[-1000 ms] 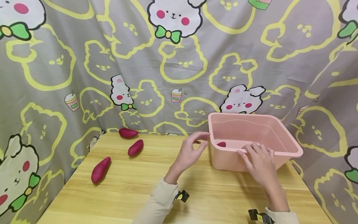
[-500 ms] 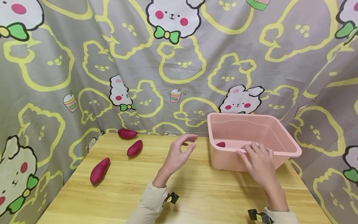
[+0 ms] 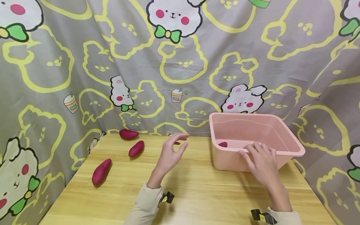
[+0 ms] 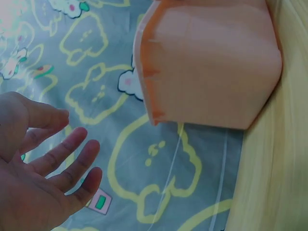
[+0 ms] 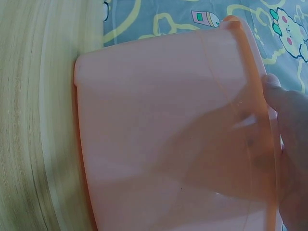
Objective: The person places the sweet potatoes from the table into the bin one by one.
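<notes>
Right hand (image 3: 260, 164) grips the near rim of the pink tub (image 3: 284, 131) at the table's (image 3: 197, 193) right edge, one sweet potato (image 3: 223, 144) inside. Left hand (image 3: 168, 154) hovers mid-table, fingers loose, empty. Three sweet potatoes (image 3: 101, 171) lie near the left edge.

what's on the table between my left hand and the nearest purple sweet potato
Nothing: head view shows bare wooden table between the left hand and the sweet potato.

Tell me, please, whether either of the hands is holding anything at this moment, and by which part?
The right hand holds the pink basin by its near rim, fingers hooked over the edge. The left hand holds nothing, open above the table.
</notes>
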A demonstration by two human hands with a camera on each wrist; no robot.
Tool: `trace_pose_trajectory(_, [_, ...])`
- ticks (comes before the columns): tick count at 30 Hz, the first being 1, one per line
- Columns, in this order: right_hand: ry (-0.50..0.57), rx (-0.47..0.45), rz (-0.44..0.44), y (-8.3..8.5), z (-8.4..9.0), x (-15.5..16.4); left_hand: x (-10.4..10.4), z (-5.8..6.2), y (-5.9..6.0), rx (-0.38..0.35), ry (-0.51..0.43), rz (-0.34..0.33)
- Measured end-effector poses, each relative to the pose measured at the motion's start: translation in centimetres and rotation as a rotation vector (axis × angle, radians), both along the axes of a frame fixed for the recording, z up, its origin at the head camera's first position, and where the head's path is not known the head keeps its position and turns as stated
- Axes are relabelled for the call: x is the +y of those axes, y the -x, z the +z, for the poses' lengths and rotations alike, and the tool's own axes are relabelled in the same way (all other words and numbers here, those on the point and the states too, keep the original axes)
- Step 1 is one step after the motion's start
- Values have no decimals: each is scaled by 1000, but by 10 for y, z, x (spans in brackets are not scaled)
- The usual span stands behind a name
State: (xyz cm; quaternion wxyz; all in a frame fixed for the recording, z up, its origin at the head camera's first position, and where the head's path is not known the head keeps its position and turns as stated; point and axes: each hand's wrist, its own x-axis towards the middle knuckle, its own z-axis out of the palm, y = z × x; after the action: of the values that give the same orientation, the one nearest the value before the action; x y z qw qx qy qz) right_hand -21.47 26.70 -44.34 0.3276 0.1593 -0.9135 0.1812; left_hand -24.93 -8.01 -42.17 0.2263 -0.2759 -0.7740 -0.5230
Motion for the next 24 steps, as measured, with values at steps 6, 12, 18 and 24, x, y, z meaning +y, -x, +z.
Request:
trace_pose_trajectory(6, [-2,-1,-1,0,-1,1,-9,0,2,35,8,46])
trace_pose_trajectory(12, [1,1,-1,1,-1,1,-17,2,3,36,15,70])
trace_pose_trajectory(18, [6,14,11,3,0,1,-26,3,5,27,19,115])
trace_pose_trajectory(24, [9,18,11,2,0,1,-34,5,6,32,38,166])
